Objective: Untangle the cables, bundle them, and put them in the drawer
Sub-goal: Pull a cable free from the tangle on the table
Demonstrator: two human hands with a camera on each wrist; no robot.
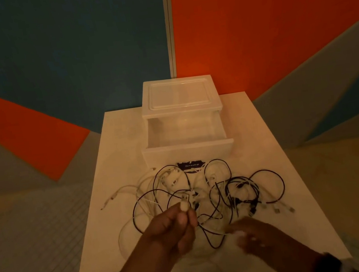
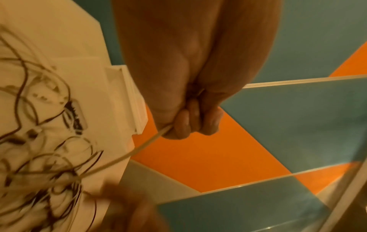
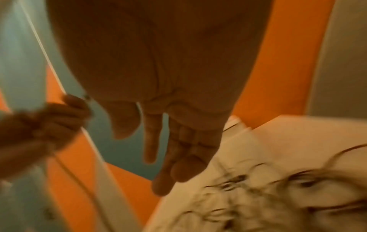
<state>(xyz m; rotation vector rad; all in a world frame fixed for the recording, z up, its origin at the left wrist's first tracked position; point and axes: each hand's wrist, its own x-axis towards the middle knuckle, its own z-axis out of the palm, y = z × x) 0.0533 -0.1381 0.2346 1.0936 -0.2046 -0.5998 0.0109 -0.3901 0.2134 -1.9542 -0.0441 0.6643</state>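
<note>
A tangle of black and white cables (image 1: 216,190) lies in the middle of the white table (image 1: 280,156), just in front of the pulled-out translucent drawer (image 1: 188,154). My left hand (image 1: 185,215) is raised over the tangle's near side and grips a white cable by its USB plug (image 1: 184,201). In the left wrist view its curled fingers (image 2: 188,124) hold the white cable (image 2: 139,150), which runs taut down into the tangle (image 2: 39,141). My right hand (image 1: 245,232) hovers blurred by the near loops. Its fingers (image 3: 168,157) are straight and hold nothing.
The drawer belongs to a white plastic unit (image 1: 180,96) standing at the table's back edge against a blue and orange wall. A dark printed label (image 1: 190,164) lies below the drawer front. Loose white plugs (image 1: 283,209) lie at the tangle's right.
</note>
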